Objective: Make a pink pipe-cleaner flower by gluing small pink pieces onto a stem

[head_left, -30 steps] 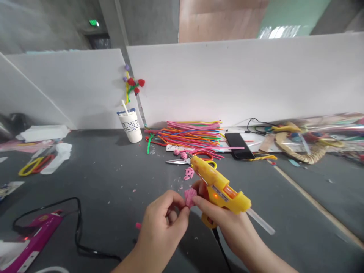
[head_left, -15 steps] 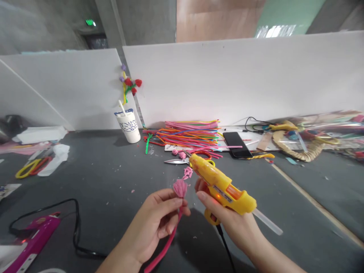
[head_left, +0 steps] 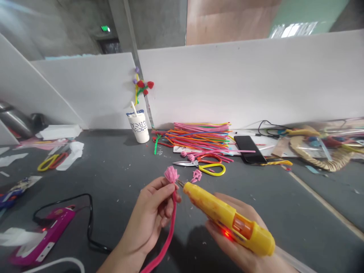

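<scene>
My left hand pinches the stem just under a pink fuzzy flower head; its dark pink stem curves down to the bottom edge. My right hand is wrapped round a yellow glue gun with a red light lit and a clear glue stick at its back. The gun's metal nozzle is at the right side of the flower head's base; whether they touch is unclear. Beyond the hands lie a small pink looped piece and scissors with red and yellow handles.
Behind lie a bundle of coloured pipe cleaners, a black phone and a white cup with a straw. At left are a magenta power strip, a black cable and more scissors. A woven ring lies at right.
The glue gun has come down and levelled, its nozzle now beside the flower head and no longer over the scissors. The flower head tilts slightly left. The whole view has shifted, with background things further right.
</scene>
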Motion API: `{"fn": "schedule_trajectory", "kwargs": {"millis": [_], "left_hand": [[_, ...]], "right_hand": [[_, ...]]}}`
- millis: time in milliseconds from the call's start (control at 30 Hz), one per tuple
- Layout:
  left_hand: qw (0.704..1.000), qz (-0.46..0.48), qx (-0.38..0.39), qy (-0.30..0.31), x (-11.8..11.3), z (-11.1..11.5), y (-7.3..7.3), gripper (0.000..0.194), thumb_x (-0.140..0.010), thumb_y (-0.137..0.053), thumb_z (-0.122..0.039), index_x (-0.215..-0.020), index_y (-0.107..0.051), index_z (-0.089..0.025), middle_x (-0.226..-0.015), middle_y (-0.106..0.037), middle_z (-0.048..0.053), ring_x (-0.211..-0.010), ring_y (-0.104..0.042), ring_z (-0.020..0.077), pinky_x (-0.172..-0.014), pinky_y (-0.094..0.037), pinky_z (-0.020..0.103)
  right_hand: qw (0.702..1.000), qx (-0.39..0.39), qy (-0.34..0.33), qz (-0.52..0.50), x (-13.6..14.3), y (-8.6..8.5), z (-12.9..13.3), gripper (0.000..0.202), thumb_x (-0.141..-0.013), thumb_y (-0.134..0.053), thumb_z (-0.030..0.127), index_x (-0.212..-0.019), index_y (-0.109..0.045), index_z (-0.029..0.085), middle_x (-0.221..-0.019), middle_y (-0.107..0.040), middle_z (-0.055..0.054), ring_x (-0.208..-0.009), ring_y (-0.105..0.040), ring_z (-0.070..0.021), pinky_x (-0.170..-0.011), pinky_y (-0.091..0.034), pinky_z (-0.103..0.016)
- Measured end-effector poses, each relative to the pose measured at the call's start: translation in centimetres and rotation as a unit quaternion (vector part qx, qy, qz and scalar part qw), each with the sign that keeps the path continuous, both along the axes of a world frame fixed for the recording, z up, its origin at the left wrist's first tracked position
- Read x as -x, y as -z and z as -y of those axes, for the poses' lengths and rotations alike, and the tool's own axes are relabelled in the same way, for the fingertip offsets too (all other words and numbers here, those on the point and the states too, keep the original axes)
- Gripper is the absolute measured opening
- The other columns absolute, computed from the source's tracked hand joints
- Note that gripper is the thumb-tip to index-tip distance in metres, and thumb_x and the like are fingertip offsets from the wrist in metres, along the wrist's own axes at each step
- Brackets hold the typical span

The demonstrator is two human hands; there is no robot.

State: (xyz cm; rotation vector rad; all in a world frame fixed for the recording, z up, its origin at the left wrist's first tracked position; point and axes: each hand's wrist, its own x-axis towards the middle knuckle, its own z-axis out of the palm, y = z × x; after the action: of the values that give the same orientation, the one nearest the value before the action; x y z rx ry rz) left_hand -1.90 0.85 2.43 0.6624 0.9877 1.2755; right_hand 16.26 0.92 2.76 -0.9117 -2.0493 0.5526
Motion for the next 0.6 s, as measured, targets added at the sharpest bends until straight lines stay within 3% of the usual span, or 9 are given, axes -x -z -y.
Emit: {"fn": "schedule_trajectory", "kwargs": {"millis": [367,600], "left_hand": [[1.000,0.005,0.009,-0.002,-0.11,0.05,0.01,0.013,-0.073,-0.073,-0.025,-0.070,-0.065,-0.016,-0.041,-0.050,-0.007,-0.033,-0.033,0.0025,-0.029,-0.027,0.009],[1.000,0.010,0.003,0.001,-0.13,0.03,-0.02,0.012,-0.075,-0.072,-0.024,-0.070,-0.065,-0.016,-0.042,-0.051,-0.007,-0.033,-0.034,0.0028,-0.030,-0.028,0.009]], "right_hand": [[0.998,-0.038,0.028,0.033,0.45,0.62,-0.18,0.024,-0.084,-0.046,0.021,-0.061,-0.041,0.022,-0.052,-0.048,0.004,-0.041,-0.044,-0.0082,-0.041,-0.036,-0.018],[0.999,0.018,0.013,0.048,0.33,0.50,0.00,0.022,-0.086,-0.045,0.023,-0.064,-0.047,0.021,-0.056,-0.054,0.001,-0.045,-0.048,-0.0102,-0.044,-0.040,-0.020]]}}
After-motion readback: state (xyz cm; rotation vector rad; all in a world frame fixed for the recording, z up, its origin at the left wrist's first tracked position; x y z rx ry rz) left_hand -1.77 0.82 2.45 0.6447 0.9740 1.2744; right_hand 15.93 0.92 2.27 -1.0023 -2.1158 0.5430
